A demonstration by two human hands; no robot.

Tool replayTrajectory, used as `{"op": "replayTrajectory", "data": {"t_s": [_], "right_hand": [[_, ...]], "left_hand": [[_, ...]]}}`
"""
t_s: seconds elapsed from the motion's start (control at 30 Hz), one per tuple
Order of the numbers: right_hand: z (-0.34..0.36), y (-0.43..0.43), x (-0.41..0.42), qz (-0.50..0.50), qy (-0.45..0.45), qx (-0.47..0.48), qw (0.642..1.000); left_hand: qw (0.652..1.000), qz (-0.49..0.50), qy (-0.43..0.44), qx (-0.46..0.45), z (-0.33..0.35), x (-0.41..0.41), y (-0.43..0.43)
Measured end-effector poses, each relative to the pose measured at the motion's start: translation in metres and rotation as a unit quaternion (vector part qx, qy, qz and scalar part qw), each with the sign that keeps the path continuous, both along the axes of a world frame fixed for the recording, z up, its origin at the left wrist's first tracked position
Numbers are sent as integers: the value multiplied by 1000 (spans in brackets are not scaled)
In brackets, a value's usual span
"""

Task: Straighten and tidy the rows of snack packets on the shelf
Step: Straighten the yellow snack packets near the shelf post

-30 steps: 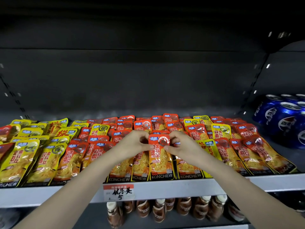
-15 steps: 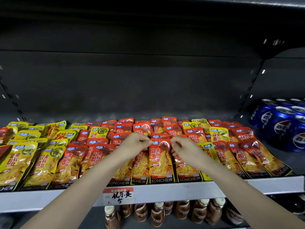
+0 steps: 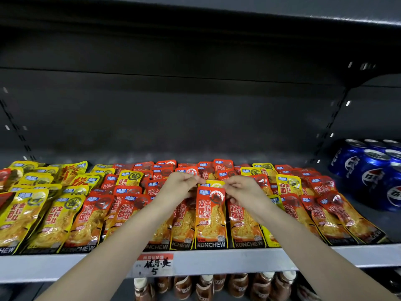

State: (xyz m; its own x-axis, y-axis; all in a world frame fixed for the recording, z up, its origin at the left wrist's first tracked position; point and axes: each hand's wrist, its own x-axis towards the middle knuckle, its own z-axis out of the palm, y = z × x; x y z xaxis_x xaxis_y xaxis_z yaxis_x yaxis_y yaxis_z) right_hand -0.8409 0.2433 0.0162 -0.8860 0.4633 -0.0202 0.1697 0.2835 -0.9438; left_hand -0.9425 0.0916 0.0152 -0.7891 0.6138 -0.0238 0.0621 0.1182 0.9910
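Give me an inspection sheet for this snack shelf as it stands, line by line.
Surface: grey shelf, covered with packets lying in overlapping rows.
Job's things: red packet at front centre, lying straight; yellow packets fill the left end, a few sit among the reds; several rows lie skewed.
Clutter: price tag on the shelf's front edge.
Grippers: left hand and right hand each appear to pinch a top corner of the red packet.
Cables: nothing seen.
Surroundings: blue cans at the right; bottles on the level below.

Blue cans (image 3: 373, 177) right, brown bottles (image 3: 238, 286) below
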Motion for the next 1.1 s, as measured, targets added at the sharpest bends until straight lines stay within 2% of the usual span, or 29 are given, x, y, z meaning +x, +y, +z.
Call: {"op": "replayTrajectory", "data": {"t_s": [0.13, 0.4, 0.47, 0.63, 0.9, 1.0, 1.1], "right_hand": [[4, 0, -5, -17, 15, 9, 1000], [24, 0, -22, -69, 104, 52, 991], [29, 0, -26, -73, 126, 48, 988], [33, 2, -34, -73, 180, 8, 981], [33, 0, -44, 2, 144, -1, 990], [35, -5, -52, -5, 146, -47, 988], [33, -15, -61, 13, 126, -132, 983]], "left_hand": [[999, 15, 28, -8, 2, -3, 5], [997, 41, 36, 54, 18, -8, 16], [997, 39, 14, 66, 20, -7, 19], [997, 31, 41, 61, 17, -8, 24], [972, 124, 11, 201, 23, -11, 26], [967, 123, -21, 220, 29, -15, 21], [967, 121, -46, 219, 31, -22, 8]]}}
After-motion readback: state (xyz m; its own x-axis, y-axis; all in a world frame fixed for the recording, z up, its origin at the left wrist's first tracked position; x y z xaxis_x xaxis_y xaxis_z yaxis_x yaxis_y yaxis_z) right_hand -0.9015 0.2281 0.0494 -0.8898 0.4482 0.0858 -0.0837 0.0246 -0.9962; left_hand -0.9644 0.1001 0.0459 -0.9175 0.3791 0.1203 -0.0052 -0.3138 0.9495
